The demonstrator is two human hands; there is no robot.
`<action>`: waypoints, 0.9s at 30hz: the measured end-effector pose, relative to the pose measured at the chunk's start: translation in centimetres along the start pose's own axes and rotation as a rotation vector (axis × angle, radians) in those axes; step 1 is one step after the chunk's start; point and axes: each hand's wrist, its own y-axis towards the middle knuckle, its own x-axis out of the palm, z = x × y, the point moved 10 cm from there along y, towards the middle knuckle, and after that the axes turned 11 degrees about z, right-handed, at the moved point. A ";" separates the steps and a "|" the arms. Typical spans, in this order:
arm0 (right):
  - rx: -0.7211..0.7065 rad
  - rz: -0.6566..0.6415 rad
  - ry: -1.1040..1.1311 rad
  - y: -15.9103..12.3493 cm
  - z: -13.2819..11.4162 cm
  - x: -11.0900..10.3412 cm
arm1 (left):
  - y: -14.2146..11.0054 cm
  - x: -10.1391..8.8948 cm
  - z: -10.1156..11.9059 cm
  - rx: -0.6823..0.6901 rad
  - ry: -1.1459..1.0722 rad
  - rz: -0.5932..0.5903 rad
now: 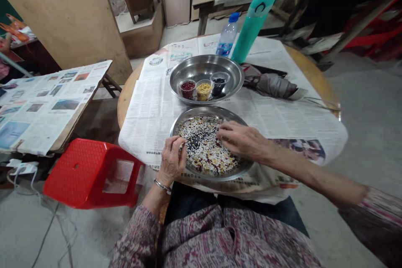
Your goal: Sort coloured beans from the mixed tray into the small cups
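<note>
The fingers of the right hand [241, 139] bend down into the mixed grains [216, 157] — white, yellow, dark red and black — while those of the left hand [172, 157] curl at the left rim; whether either pinches anything, I cannot tell. The grains lie spread in the near pan [201, 111]. Just beyond it, the far pan [194, 68] holds three cups: red [187, 87], yellow [204, 90], black [217, 88]. Behind stand a bottle [228, 35] and a green flask [253, 27] — all on newspaper [147, 113] over a table [124, 106].
</note>
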 end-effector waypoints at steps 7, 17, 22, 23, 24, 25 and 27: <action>-0.140 -0.261 0.254 -2.5 -6.1 1.8 | 0.0 0.1 0.1 0.005 -0.001 -0.008; 0.120 0.081 -0.084 3.5 0.2 2.1 | 0.1 0.0 0.3 0.012 -0.006 -0.013; 0.216 0.103 -0.158 5.2 -0.7 3.4 | 0.1 0.1 0.2 0.002 0.000 -0.022; 0.188 0.100 -0.129 5.5 -1.5 3.8 | 0.1 0.1 0.2 0.003 0.003 -0.023; 0.142 0.091 -0.084 5.6 -2.4 4.1 | 0.1 0.1 0.2 0.002 0.005 -0.025; 0.085 0.079 -0.029 5.6 -3.3 4.4 | 0.1 0.1 0.2 0.002 0.006 -0.026; -0.032 0.040 0.087 5.1 -5.2 4.6 | 0.1 0.1 0.2 0.000 0.006 -0.026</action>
